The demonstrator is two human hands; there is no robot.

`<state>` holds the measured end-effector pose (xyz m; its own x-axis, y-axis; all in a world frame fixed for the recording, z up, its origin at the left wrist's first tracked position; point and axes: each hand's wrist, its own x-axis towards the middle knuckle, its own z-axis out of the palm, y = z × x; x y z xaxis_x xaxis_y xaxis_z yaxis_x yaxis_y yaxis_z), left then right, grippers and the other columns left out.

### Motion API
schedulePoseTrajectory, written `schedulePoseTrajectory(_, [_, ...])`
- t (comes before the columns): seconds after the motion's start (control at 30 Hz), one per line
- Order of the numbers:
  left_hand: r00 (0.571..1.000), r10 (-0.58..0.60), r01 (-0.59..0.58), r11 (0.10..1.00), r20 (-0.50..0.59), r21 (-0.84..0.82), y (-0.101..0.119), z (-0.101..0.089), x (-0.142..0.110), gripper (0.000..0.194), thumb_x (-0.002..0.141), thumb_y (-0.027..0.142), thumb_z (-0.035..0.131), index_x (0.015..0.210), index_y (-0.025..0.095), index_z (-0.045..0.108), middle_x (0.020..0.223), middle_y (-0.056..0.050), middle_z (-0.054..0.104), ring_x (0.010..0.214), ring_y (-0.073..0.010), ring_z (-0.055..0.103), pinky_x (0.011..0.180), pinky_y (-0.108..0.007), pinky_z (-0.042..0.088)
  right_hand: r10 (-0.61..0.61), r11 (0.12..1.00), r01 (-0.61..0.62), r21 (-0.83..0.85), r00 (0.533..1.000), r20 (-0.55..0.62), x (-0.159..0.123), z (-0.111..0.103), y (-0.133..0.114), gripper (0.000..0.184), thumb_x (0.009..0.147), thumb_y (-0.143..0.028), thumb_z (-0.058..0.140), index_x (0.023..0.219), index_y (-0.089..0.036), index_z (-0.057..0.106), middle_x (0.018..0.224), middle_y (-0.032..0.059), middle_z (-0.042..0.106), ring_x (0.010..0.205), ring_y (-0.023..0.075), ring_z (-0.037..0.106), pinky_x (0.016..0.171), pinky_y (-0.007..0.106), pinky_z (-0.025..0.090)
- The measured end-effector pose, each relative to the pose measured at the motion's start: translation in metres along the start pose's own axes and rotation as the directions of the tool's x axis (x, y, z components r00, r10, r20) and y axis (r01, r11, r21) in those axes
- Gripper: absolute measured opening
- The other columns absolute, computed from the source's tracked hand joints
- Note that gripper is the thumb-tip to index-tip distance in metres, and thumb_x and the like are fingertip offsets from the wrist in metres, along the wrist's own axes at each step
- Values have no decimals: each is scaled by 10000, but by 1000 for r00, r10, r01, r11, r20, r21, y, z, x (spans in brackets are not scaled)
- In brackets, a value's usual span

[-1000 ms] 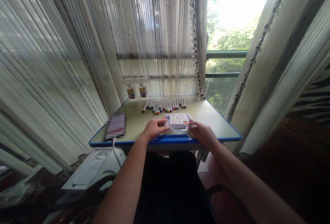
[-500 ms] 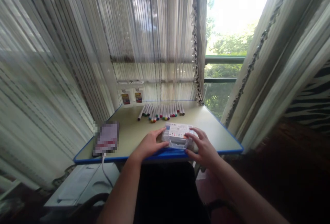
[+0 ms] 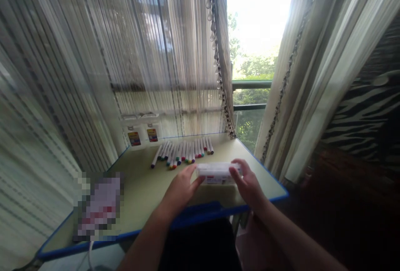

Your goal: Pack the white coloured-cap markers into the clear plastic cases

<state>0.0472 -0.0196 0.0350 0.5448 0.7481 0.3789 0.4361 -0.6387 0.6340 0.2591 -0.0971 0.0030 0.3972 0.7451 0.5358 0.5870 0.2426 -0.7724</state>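
1. A clear plastic box (image 3: 217,173) is gripped at both ends, pressed between the left hand (image 3: 183,190) and the curled right hand (image 3: 248,185), so it is braced evenly.
2. Whether it touches the tabletop (image 3: 140,200) cannot be told.
3. Colored markers (image 3: 183,154) are laid side by side just beyond, within easy reach.
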Motion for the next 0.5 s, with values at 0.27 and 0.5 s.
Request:
schedulePoseTrajectory(0.27, [977, -211, 200, 939, 9, 278, 3, 57, 85, 390, 893, 419, 378, 826, 127, 628, 841, -142, 693, 808, -250, 648, 662, -302, 434, 509, 824, -493, 278, 861, 16, 69, -1, 44, 458, 781, -318, 483, 1201, -138, 443, 1001, 132, 675, 658, 196, 677, 550, 307, 540])
schedulePoseTrajectory(0.5, [975, -219, 179, 844, 21, 506, 2, 72, 100, 515, 911, 470, 270, 914, 141, 666, 894, -161, 696, 862, -257, 658, 692, -308, 457, 391, 907, -405, -116, 912, -126, 66, 3, 56, 431, 807, -292, 438, 1175, -88, 534, 1143, 184, 629, 1035, 259, 617, 864, 348, 486])
